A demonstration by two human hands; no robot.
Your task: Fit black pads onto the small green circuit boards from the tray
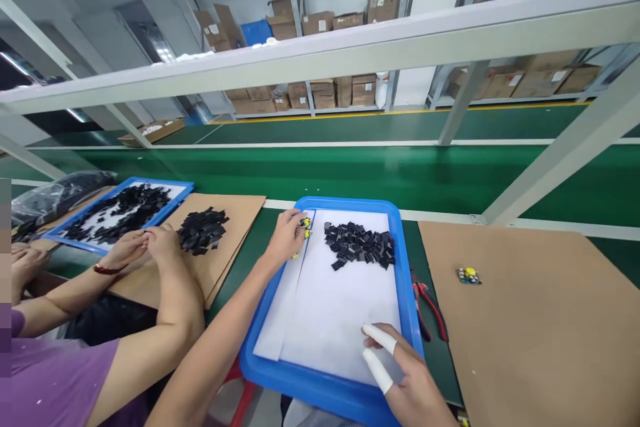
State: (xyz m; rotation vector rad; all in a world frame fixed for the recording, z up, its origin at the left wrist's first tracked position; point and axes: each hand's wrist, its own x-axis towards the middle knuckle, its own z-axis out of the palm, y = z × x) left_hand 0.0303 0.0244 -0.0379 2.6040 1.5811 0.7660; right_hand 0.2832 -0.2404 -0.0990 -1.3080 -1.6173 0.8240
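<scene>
My left hand (286, 237) is at the far left side of a blue tray (330, 390), its fingers closed around small circuit boards (307, 227) with yellow parts. How many it holds is partly hidden by the fingers. White sheets (345, 320) line the tray, and a heap of small black rectangular pieces (361, 245) lies on them towards the back right. Over the tray's near right corner is my right hand (407, 373), fingers apart and nothing between them. White finger covers sit on two of its fingers.
Red-handled pliers (434, 313) lie right of the tray. One circuit board (469, 275) rests on the cardboard (530, 327) at right. A co-worker's hands (145, 243) are at left, near another black heap (203, 230) and a second blue tray (173, 203). A white frame bar crosses above.
</scene>
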